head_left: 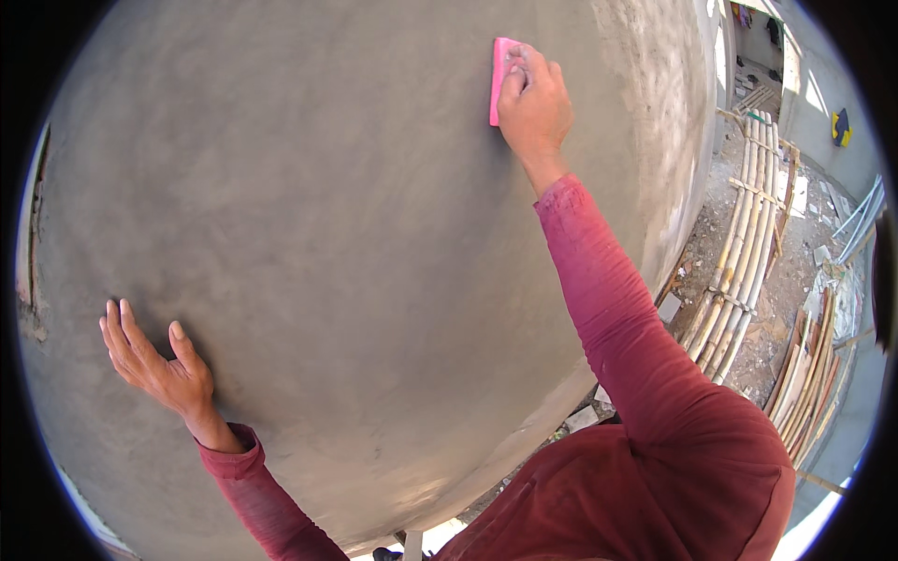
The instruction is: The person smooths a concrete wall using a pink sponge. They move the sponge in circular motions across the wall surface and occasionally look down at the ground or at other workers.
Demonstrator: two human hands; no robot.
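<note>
A grey plastered wall [355, 234] fills most of the view. High on it, right of the middle, my right hand [541, 107] grips a flat, rectangular pink sponge [499, 89] that lies against the plaster. The fingers and thumb pinch its back. Lower down at the left, my left hand [161, 365] is open with its fingers stretched out and nothing in it. It is at the wall's surface; whether the palm touches cannot be made out. Red long sleeves cover both arms.
At the right, a bamboo pole platform [744, 243] runs beside the wall above rubble-strewn ground [781, 294]. Several wooden strips [806, 379] are stacked nearer me. Pale blue pipes [861, 220] lean by the far right wall, where a yellow and dark object [841, 128] hangs.
</note>
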